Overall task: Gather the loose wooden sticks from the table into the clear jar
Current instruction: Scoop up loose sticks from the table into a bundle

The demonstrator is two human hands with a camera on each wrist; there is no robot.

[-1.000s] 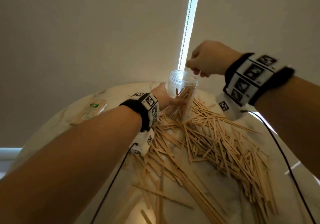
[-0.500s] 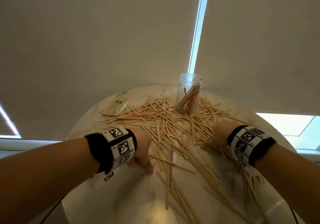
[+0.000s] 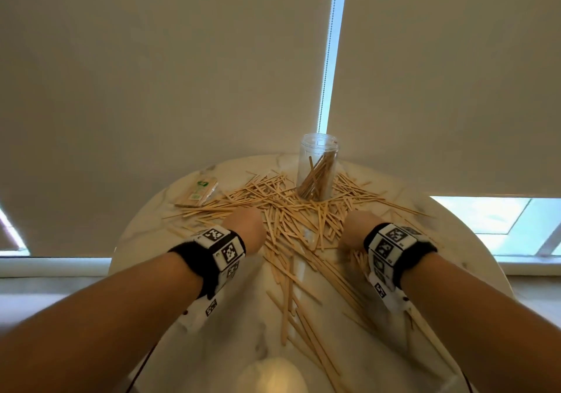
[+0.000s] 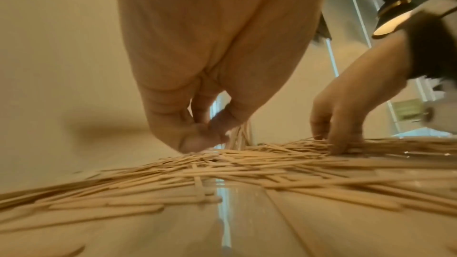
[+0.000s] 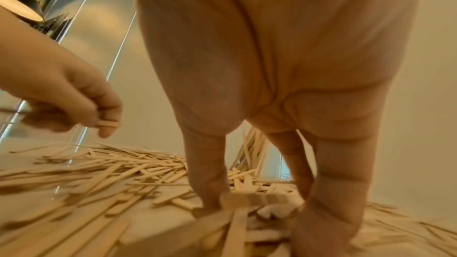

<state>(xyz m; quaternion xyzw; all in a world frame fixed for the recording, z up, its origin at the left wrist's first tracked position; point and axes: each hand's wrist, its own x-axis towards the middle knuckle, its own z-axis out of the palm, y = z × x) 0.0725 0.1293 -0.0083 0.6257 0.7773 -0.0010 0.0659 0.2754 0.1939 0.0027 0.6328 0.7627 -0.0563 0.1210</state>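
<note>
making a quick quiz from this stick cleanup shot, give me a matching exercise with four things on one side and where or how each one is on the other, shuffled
Things:
1. clear jar
2. packet with the green label
3. left hand
4. right hand

States:
A. flat near the table's far left edge
B. fingers down around a bundle of sticks on the table
C. upright at the far side, partly filled with sticks
D. pinching a stick just above the pile

Pairs: 1-C, 2-A, 3-D, 4-B
</note>
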